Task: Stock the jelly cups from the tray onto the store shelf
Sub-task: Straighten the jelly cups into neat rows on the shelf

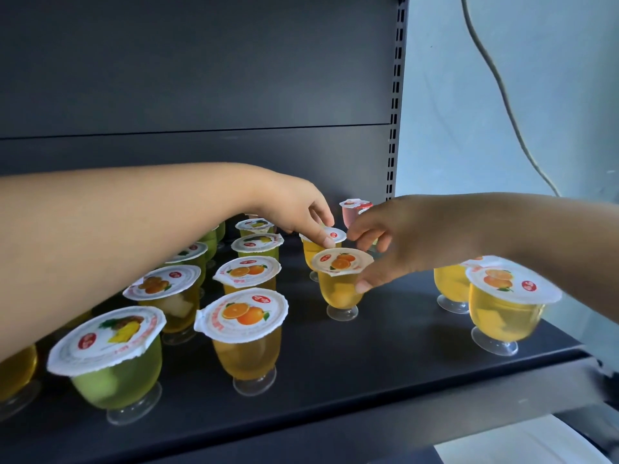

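Several footed jelly cups stand in rows on the dark shelf (385, 356). My left hand (294, 209) reaches from the left and pinches the lid rim of an orange cup (331, 235) deep on the shelf. My right hand (395, 239) comes in from the right and grips another orange jelly cup (340, 289) at its rim, just in front of the first, with its foot on or just above the shelf. A pink cup (353, 211) stands behind both hands. The tray is out of view.
Green and orange cups fill the left half, the nearest a green pineapple cup (114, 356) and an orange cup (246, 333). Two orange cups (502, 306) stand at the right end under my forearm. The slotted upright (395, 105) bounds the shelf's right side.
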Tool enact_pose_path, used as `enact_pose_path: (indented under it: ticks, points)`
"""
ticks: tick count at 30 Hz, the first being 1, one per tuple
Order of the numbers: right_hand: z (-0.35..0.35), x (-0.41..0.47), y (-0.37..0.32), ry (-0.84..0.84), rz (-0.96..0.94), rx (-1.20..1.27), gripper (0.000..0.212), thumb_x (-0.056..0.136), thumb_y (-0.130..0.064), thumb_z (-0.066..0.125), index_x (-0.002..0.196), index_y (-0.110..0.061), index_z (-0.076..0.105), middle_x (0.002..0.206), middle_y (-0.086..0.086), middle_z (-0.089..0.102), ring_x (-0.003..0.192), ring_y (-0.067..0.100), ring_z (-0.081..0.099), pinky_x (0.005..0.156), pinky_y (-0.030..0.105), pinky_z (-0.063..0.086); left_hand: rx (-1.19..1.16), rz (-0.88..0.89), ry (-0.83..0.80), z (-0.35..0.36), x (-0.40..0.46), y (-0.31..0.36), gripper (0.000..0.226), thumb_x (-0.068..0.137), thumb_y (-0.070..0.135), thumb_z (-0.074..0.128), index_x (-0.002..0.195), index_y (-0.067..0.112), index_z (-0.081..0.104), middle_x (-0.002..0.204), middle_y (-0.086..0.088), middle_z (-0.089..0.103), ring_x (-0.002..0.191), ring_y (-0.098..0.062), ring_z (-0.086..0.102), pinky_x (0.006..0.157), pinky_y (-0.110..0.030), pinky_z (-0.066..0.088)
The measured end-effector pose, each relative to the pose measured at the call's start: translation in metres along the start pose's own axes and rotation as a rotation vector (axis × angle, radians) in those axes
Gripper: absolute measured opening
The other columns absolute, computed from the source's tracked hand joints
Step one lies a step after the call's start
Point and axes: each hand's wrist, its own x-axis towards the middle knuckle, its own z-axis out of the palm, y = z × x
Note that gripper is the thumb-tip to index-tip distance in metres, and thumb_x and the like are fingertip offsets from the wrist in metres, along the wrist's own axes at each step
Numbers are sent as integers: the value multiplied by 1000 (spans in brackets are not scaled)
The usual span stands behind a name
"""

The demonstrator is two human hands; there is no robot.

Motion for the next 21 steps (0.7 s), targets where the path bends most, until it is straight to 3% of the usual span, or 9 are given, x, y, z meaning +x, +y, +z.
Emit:
enact_pose_path:
  ticks: [5, 7, 9, 11, 13, 15, 17, 19, 21]
  points:
    - [-16, -32, 35, 81, 146, 85, 51, 46, -66, 59, 88, -37, 65, 92, -23, 65, 97, 6, 61, 94, 33, 48, 5, 55, 97, -11, -12, 10, 49, 85, 43, 55, 130, 24, 51, 127, 9, 55, 111, -7, 51, 84, -17, 38]
    - [-15, -48, 47, 94, 190, 165, 52, 36, -71, 58, 77, -40, 65, 79, -29, 66, 90, -2, 61, 86, 25, 49, -6, 124, 112, -14, -12, 20, 46, 84, 42, 56, 127, 25, 54, 119, 13, 57, 103, -3, 52, 78, -10, 40]
    - [-11, -61, 54, 93, 211, 204, 57, 30, -71, 54, 76, -40, 66, 79, -35, 63, 86, -5, 60, 79, 16, 45, -18, 189, 106, -15, -10, 35, 45, 82, 44, 58, 123, 26, 56, 111, 17, 61, 99, -3, 57, 80, -8, 40]
    - [-6, -73, 57, 77, 234, 219, 60, 31, -78, 55, 78, -43, 66, 85, -41, 58, 87, -9, 57, 78, 14, 41, -34, 248, 94, -15, -4, 52, 45, 80, 45, 61, 122, 28, 56, 100, 23, 60, 100, -8, 62, 83, -16, 47]
    - [-3, -83, 57, 49, 266, 218, 68, 27, -89, 57, 82, -49, 60, 90, -46, 52, 91, -12, 53, 80, 15, 40, -58, 289, 75, -13, 4, 69, 50, 77, 43, 66, 123, 29, 54, 100, 24, 56, 105, -8, 60, 88, -33, 52]
    - [-1, -92, 57, 29, 321, 229, 72, 24, -87, 54, 87, -50, 54, 92, -38, 57, 95, -11, 54, 84, 19, 42, -55, 320, 17, -9, 13, 83, 59, 72, 45, 73, 125, 34, 52, 109, 25, 54, 111, -2, 53, 91, -44, 51]
    - [2, -98, 54, 22, 352, 206, 80, 25, -79, 49, 98, -48, 53, 94, -33, 57, 97, -7, 55, 89, 22, 42, -20, 337, -60, -3, 20, 95, 69, 62, 51, 78, 125, 42, 50, 111, 32, 52, 114, 2, 49, 92, -46, 49]
    - [6, -99, 51, 38, 368, 167, 86, 31, -79, 47, 109, -42, 54, 103, -29, 56, 100, -1, 54, 91, 24, 41, 35, 373, -88, 2, 26, 105, 71, 61, 48, 79, 125, 42, 50, 114, 30, 54, 108, 5, 51, 91, -33, 48]
    - [10, -97, 47, 85, 398, 158, 74, 49, -74, 54, 111, -35, 57, 105, -19, 59, 101, 6, 55, 90, 27, 43, 63, 402, -77, 4, 30, 112, 62, 71, 34, 78, 127, 36, 51, 112, 23, 56, 94, 8, 53, 78, -12, 41]
